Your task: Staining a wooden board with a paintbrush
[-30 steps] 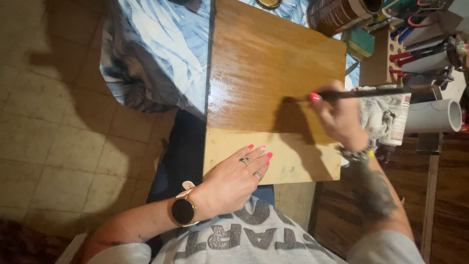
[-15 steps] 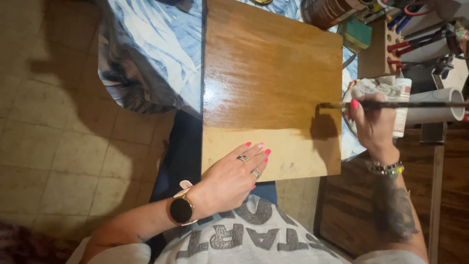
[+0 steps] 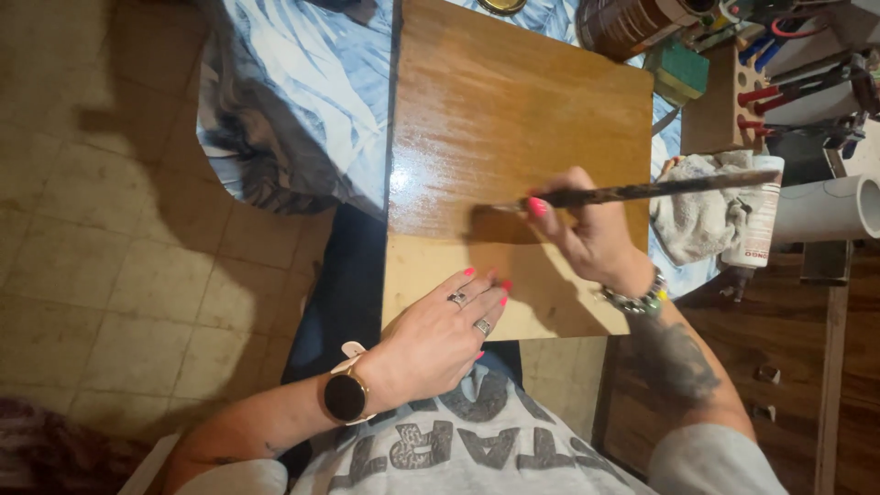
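Wooden board (image 3: 513,119): large rectangular panel lying flat across a table covered by a blue and white patterned cloth (image 3: 302,101), its near end reaching the person's lap. Far two thirds dark amber, glossy and wet-looking, grain showing; near strip (image 3: 431,275) pale, matt and bare, with a fairly straight line between the two tones.

Left hand (image 3: 445,335): flat, fingers spread, pressed palm down on the pale near edge of the board, gripping nothing; rings on two fingers, pink nails, smartwatch at the wrist.

Right hand (image 3: 587,229): closed around the handle of a paintbrush, beaded bracelet at the wrist.

Paintbrush (image 3: 642,190): long, dark, stained handle held nearly level, bristle tip touching the board at the edge of the glossy zone.

Rag (image 3: 701,206): crumpled grey cloth just beside the board's right edge
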